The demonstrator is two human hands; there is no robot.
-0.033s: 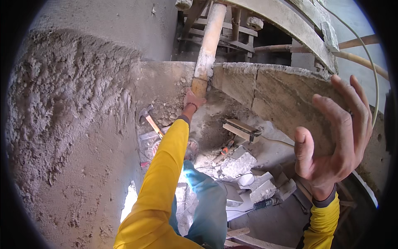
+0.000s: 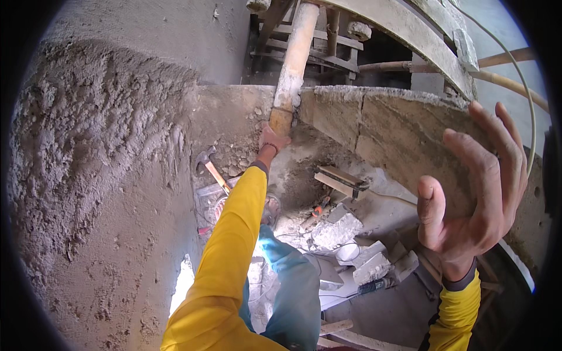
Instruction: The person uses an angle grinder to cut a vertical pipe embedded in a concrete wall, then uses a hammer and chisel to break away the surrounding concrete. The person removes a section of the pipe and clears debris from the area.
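Observation:
My left hand (image 2: 273, 139) reaches forward, its fingers wrapped round the lower part of a round, mortar-caked wooden pole (image 2: 295, 58) that slants up and away from me. Raised at the right, my right hand (image 2: 477, 193) is empty, with thumb and fingers apart. Left of my yellow-sleeved left arm lies a claw hammer (image 2: 213, 168) with a wooden handle. A long wooden-edged tool (image 2: 339, 181) rests on the ledge to the right of the pole, with an orange-handled tool (image 2: 319, 207) just below it.
A rough mortar wall (image 2: 99, 134) rises on my left. Ahead is a low concrete edge (image 2: 398, 117), with beams and poles (image 2: 404, 26) beyond it. Broken blocks (image 2: 372, 266), cables and a dark power tool (image 2: 374, 286) lie lower right. A hose (image 2: 521, 73) hangs at the upper right.
Hardly anything differs. My right hand has shifted very slightly, and my left hand keeps its hold on the pole.

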